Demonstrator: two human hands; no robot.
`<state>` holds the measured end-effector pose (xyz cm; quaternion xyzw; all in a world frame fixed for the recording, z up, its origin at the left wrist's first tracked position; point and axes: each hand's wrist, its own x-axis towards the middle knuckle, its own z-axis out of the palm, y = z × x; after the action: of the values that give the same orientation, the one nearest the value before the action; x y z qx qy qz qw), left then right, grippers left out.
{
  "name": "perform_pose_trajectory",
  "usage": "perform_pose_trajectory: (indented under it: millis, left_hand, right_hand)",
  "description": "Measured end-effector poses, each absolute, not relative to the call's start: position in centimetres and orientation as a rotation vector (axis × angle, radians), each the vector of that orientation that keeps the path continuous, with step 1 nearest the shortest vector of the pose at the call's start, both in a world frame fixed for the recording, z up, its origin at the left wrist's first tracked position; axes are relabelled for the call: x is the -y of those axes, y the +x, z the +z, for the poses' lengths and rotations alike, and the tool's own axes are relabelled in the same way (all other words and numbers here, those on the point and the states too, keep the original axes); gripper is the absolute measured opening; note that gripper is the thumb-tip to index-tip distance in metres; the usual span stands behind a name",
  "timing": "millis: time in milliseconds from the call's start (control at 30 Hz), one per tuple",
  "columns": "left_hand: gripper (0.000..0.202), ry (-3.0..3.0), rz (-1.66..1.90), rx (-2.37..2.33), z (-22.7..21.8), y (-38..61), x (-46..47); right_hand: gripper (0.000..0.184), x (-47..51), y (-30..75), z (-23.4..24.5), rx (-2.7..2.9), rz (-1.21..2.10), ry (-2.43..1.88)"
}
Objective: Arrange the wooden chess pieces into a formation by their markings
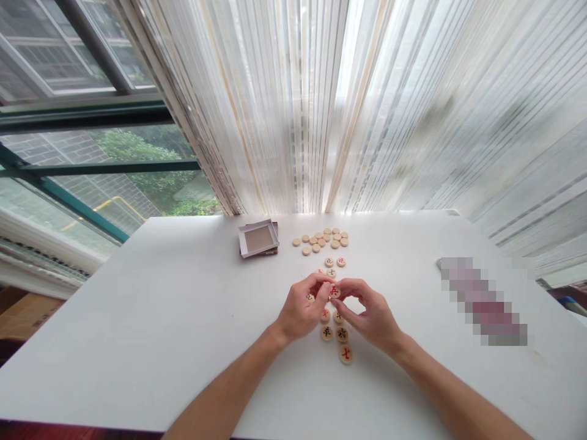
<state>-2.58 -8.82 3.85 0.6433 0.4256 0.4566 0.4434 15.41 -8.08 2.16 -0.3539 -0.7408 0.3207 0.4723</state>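
Note:
In the middle of the white table, a round wooden xiangqi piece (334, 291) with a red character is pinched between my two hands. My left hand (302, 308) has its thumb and fingertips at the left edge of this piece. From the other side, my right hand (369, 311) grips it between curved fingers and thumb. Another piece (310, 298) with a dark mark shows partly behind my left hand. Below the hands lie a black-marked piece (326, 332), a second black-marked one (342, 334) and a red-marked piece (345, 354). Some pieces are partly covered by my fingers.
Beyond my hands lie a black-marked piece (329, 262) and a red-marked piece (340, 262). Several blank-side-up pieces (319, 236) cluster farther back. A shallow open box (258, 238) sits at the back left. A pixelated object (486, 302) lies on the right of the table (183, 324).

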Motion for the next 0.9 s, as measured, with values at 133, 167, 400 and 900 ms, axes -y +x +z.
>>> perform_pose_trajectory:
  millis: [133,167,400,900]
  left_hand:
    - [0.03,1.577,1.108,-1.019,4.02,-2.64,8.77]
    - [0.029,1.591,1.108,-1.007,4.07,-2.64,8.75]
    - [0.03,1.68,1.129,-0.979,4.19,-2.6,8.74]
    - [0.03,1.712,1.156,-0.981,4.21,-2.39,8.7]
  right_hand:
    - [0.024,7.96,15.49,2.18,1.78,0.805,-0.877]
    - [0.024,7.92,15.51,2.19,1.767,0.813,-0.878]
    - [0.024,7.86,15.52,2.43,1.657,0.956,-0.868]
    - [0.021,7.75,15.88,2.45,1.626,1.041,-0.901]
